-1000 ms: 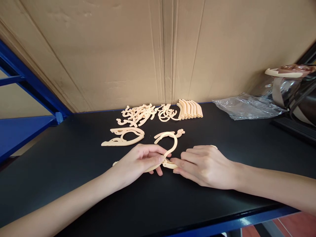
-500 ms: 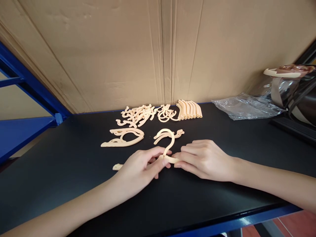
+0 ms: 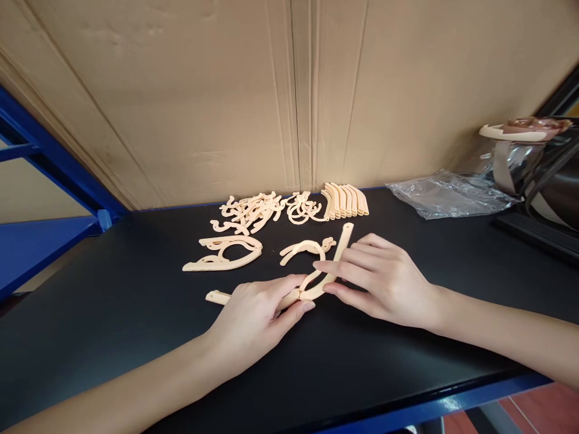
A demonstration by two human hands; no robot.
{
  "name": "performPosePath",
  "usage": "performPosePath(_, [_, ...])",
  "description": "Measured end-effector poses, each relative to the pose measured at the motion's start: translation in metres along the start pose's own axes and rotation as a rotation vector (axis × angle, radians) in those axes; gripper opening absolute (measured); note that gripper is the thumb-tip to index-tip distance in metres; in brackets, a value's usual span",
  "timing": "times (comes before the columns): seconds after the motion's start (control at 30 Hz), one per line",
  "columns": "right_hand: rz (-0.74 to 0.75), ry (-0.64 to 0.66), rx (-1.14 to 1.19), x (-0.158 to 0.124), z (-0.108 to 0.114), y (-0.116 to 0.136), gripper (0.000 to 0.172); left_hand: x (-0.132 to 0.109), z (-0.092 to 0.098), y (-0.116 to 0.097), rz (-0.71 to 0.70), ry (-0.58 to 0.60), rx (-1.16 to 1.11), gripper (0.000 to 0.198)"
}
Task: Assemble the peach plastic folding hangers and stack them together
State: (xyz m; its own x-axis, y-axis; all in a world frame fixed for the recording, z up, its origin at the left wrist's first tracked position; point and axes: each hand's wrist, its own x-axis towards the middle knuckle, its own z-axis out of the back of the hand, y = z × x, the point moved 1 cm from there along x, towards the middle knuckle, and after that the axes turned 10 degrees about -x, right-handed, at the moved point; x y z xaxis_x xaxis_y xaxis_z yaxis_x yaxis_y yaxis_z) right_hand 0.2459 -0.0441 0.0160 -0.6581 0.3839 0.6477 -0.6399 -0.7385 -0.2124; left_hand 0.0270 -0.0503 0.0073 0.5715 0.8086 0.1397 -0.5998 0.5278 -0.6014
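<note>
A cream folding hanger (image 3: 312, 294) is between my two hands, just above the black tabletop. My left hand (image 3: 260, 313) is closed round its left arm, whose end sticks out past the wrist side. My right hand (image 3: 384, 280) pinches its right arm (image 3: 345, 236), which points up and away. The hanger's curved hook overlaps a pair of small cream pieces (image 3: 312, 246) lying behind it. To the left of these lies a folded cream hanger (image 3: 226, 252), just beyond my left hand.
At the back of the black table (image 3: 113, 319) lie a heap of small cream pieces (image 3: 253, 210), several cream hooks (image 3: 302, 207) and a row of curved cream arms (image 3: 346, 200). A clear plastic bag (image 3: 452, 194) lies at right. Cardboard (image 3: 181, 102) stands behind.
My right hand has swung the hanger's right arm upward, so it now angles up beside the hook. The left hand keeps its hold on the left arm.
</note>
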Motion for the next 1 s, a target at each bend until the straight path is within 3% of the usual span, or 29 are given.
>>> performPosePath(0.2, [-0.066, 0.094, 0.071, 0.002, -0.003, 0.001, 0.022, 0.000, 0.000, -0.001, -0.066, 0.014, -0.049, 0.025])
performPosePath(0.3, [-0.150, 0.159, 0.098, 0.002, -0.004, -0.001, 0.024, 0.000, 0.000, -0.001, -0.017, 0.002, -0.038, 0.027])
performPosePath(0.43, [-0.303, 0.257, 0.112, 0.002, -0.004, -0.006, 0.014, 0.000, 0.000, 0.001, 0.019, -0.045, -0.009, 0.021])
performPosePath(0.57, [-0.430, 0.347, 0.104, 0.003, -0.004, -0.010, 0.005, -0.001, 0.000, 0.002, -0.096, -0.075, 0.057, 0.011])
performPosePath(0.67, [-0.473, 0.404, 0.062, 0.003, -0.004, -0.012, 0.010, -0.001, -0.001, 0.001, -0.187, -0.068, 0.118, 0.009])
performPosePath(0.77, [-0.422, 0.436, 0.021, 0.000, -0.005, -0.015, 0.013, 0.000, 0.000, 0.001, -0.223, -0.065, 0.149, 0.011])
performPosePath(0.9, [-0.215, 0.449, -0.008, -0.004, -0.009, -0.019, 0.020, 0.003, 0.003, 0.006, -0.226, -0.097, 0.192, 0.013])
performPosePath(1.0, [-0.142, 0.478, -0.067, -0.006, -0.012, -0.021, 0.025, 0.005, 0.006, 0.011, -0.206, -0.131, 0.244, 0.018])
